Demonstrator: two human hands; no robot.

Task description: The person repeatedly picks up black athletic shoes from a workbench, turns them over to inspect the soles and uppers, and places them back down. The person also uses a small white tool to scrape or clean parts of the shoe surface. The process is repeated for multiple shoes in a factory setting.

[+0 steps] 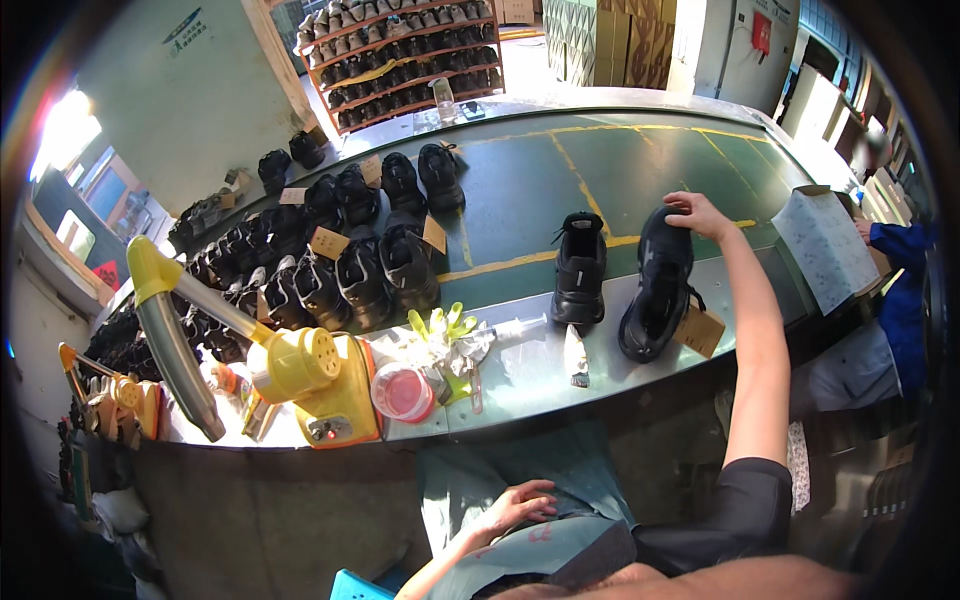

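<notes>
Currently, right hand (pixel 700 215): closed with bent fingers over the far end of a black shoe (pixel 676 258), reaching in from the right; how firmly, cannot tell
Black shoe: down and slightly left from the hand, mostly between those fingers and the near rim of the bench; touched at one end only
Long axis: running roughly away from the body, with the far end leaning a little to the right; opening toward the near end
Nearer hand: plainly the right, in contact; left hand (pixel 522 504) well apart, low over the apron (pixel 450 485), with fingers loosely apart and nothing seen in the grasp
Brown tag (pixel 700 332): just beside the near end of the shoe, on the right; tied on or loose, cannot tell
Second black shoe (pixel 580 275): left of the touched one, roughly alongside, with a gap between
White tube (pixel 576 358): on the metal strip (pixel 530 375), bodyward of the second shoe
Green surface (pixel 510 195): beyond the strip, marked with yellow lines
Farther left: pink-filled tub (pixel 403 392), yellow lamp-like device (pixel 293 365), then rows of dark shoes (pixel 405 265)
Far right: blue sleeve (pixel 905 245) of a co-worker, near a pale box (pixel 825 245)
</notes>
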